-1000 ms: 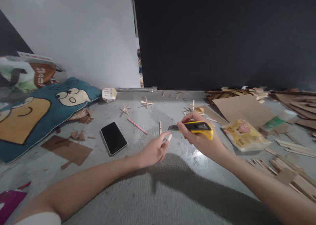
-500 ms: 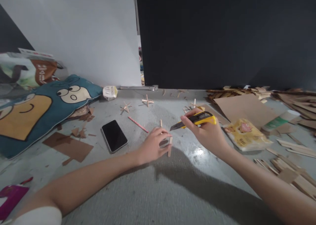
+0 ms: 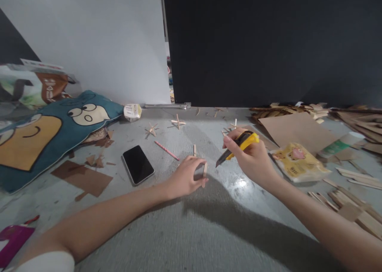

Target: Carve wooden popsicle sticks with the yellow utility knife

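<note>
My right hand (image 3: 257,162) is closed around a yellow and black utility knife (image 3: 250,139), its blade slanting down to the left above the floor. The blade's tip is a little right of my left hand (image 3: 185,175) and touches nothing. Between the thumb and fingertips of that left hand is a short flat wooden stick (image 3: 205,171), held close to the floor. Just beyond the knuckles another thin wooden stick (image 3: 194,149) pokes out, its near end hidden by the hand. A red-striped straw-like stick (image 3: 166,150) lies to the left.
Left of my hands lie a phone (image 3: 138,165), a brown cardboard piece (image 3: 82,177) and a blue cartoon pillow (image 3: 64,130). Small crossed-stick pieces (image 3: 178,122) stand farther back. On the right are a yellow tissue pack (image 3: 298,162), a glue stick (image 3: 342,143) and piled wood strips (image 3: 355,208).
The knife has drawn away to the right from the stick, and its blade now points more steeply down. My left hand has barely moved, still pinching the stick.
</note>
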Action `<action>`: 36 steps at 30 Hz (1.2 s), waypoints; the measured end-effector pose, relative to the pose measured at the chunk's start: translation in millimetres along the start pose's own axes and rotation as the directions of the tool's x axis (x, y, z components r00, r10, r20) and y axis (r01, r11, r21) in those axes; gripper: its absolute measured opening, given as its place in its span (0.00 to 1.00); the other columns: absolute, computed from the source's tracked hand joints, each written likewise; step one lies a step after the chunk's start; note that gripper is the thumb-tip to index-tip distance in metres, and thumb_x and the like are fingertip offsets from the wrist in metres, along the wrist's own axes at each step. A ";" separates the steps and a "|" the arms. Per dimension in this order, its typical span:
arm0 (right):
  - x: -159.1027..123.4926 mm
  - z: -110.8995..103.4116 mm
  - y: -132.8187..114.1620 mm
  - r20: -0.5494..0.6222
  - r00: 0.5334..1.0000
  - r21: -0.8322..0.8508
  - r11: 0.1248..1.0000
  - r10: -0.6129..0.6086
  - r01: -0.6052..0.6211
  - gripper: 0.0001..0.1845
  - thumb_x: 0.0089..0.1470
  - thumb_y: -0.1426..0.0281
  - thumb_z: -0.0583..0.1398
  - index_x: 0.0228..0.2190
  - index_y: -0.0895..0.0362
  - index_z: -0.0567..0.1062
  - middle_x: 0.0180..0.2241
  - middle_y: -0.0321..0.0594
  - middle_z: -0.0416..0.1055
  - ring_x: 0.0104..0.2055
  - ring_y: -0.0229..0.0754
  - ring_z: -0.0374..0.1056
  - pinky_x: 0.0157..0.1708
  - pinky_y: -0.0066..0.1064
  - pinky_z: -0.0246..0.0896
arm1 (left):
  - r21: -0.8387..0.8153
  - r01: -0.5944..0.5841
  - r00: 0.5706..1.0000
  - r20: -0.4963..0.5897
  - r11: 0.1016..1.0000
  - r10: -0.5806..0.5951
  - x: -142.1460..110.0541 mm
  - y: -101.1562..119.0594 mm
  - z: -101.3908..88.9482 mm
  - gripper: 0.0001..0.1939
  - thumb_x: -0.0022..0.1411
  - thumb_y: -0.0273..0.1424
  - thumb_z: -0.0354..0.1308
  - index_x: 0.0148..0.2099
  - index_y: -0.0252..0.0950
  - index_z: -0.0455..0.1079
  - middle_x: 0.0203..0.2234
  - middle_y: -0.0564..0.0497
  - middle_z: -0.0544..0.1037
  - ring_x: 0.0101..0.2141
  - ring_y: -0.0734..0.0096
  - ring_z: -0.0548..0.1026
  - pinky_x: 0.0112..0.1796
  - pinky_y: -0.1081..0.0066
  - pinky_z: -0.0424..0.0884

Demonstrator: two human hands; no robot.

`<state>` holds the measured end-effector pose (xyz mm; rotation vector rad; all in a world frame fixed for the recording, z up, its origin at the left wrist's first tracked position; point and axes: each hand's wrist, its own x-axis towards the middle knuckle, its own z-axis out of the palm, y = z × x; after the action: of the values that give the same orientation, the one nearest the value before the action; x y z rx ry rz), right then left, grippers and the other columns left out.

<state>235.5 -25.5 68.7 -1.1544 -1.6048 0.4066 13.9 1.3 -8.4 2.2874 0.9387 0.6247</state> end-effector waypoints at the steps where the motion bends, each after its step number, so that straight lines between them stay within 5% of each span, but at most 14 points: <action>1: -0.2 0.1 0.2 0.007 1.000 -0.004 1.000 0.008 -0.008 0.19 0.66 0.56 0.59 0.28 0.54 0.72 0.27 0.36 0.69 0.29 0.39 0.66 0.29 0.32 0.60 | -0.009 0.001 1.000 -0.006 1.000 -0.001 -0.3 0.3 0.3 0.27 0.64 0.34 0.67 0.64 0.41 0.69 0.57 0.40 0.75 0.62 0.48 0.69 0.60 0.48 0.68; 4: -0.9 0.3 0.1 0.021 1.000 -0.018 1.000 0.002 -0.002 0.19 0.67 0.56 0.59 0.28 0.54 0.71 0.27 0.36 0.70 0.30 0.39 0.66 0.30 0.32 0.60 | -0.001 -0.027 0.999 -0.026 1.000 0.027 -0.8 0.5 1.3 0.25 0.64 0.32 0.68 0.62 0.41 0.69 0.55 0.41 0.75 0.60 0.50 0.69 0.59 0.50 0.69; 8: -1.9 2.5 2.1 0.047 0.999 -0.072 0.997 -0.016 0.019 0.17 0.68 0.58 0.58 0.28 0.54 0.71 0.26 0.35 0.69 0.29 0.39 0.65 0.31 0.32 0.59 | 0.160 0.032 0.988 -0.152 0.987 -0.007 -2.0 1.6 1.0 0.12 0.63 0.37 0.71 0.43 0.38 0.74 0.44 0.45 0.77 0.52 0.52 0.70 0.53 0.54 0.69; 12: -4.9 9.3 21.2 0.139 0.980 -0.132 0.978 -0.142 0.161 0.06 0.66 0.69 0.58 0.34 0.53 0.72 0.32 0.37 0.74 0.34 0.41 0.69 0.35 0.32 0.61 | 0.321 0.056 0.986 -0.164 0.945 -0.002 -5.5 9.1 -1.4 0.14 0.73 0.39 0.60 0.35 0.37 0.72 0.36 0.48 0.76 0.45 0.55 0.69 0.51 0.54 0.65; 16: -9.6 18.7 58.3 0.462 0.870 -0.259 0.911 -0.174 0.320 0.19 0.56 0.83 0.56 0.46 0.54 0.74 0.42 0.44 0.78 0.42 0.47 0.74 0.41 0.34 0.65 | 0.363 0.049 0.994 -0.108 0.930 -0.010 -6.8 13.5 -0.2 0.15 0.64 0.42 0.69 0.38 0.36 0.72 0.39 0.47 0.77 0.47 0.52 0.70 0.50 0.53 0.64; 21: -12.9 27.2 87.7 0.626 0.759 -0.315 0.834 -0.177 0.454 0.17 0.55 0.84 0.59 0.43 0.55 0.75 0.38 0.43 0.77 0.39 0.47 0.74 0.39 0.34 0.64 | 0.292 0.135 0.980 -0.178 0.947 -0.085 -2.9 0.7 5.5 0.07 0.67 0.30 0.67 0.37 0.37 0.73 0.37 0.49 0.77 0.45 0.56 0.71 0.49 0.57 0.65; 30: -17.4 29.0 92.7 0.567 0.746 -0.215 0.811 -0.351 0.544 0.12 0.59 0.82 0.61 0.42 0.56 0.75 0.36 0.42 0.77 0.37 0.45 0.73 0.38 0.33 0.63 | 0.238 0.188 0.971 -0.192 0.953 -0.143 -1.4 -4.6 5.3 0.07 0.67 0.28 0.67 0.37 0.37 0.72 0.39 0.48 0.76 0.47 0.56 0.70 0.49 0.58 0.65; 36: -18.9 29.7 93.0 0.583 0.691 -0.152 0.779 -0.427 0.609 0.08 0.63 0.79 0.61 0.42 0.56 0.75 0.34 0.41 0.77 0.35 0.43 0.71 0.37 0.32 0.62 | 0.344 0.102 0.975 -0.221 0.934 -0.025 -2.9 -11.0 4.5 0.07 0.67 0.24 0.64 0.36 0.38 0.71 0.37 0.49 0.77 0.44 0.57 0.70 0.49 0.58 0.63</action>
<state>252.4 11.2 -22.2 -0.7798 -2.4806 0.0485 9.7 4.1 -19.6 2.5243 1.3157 0.7338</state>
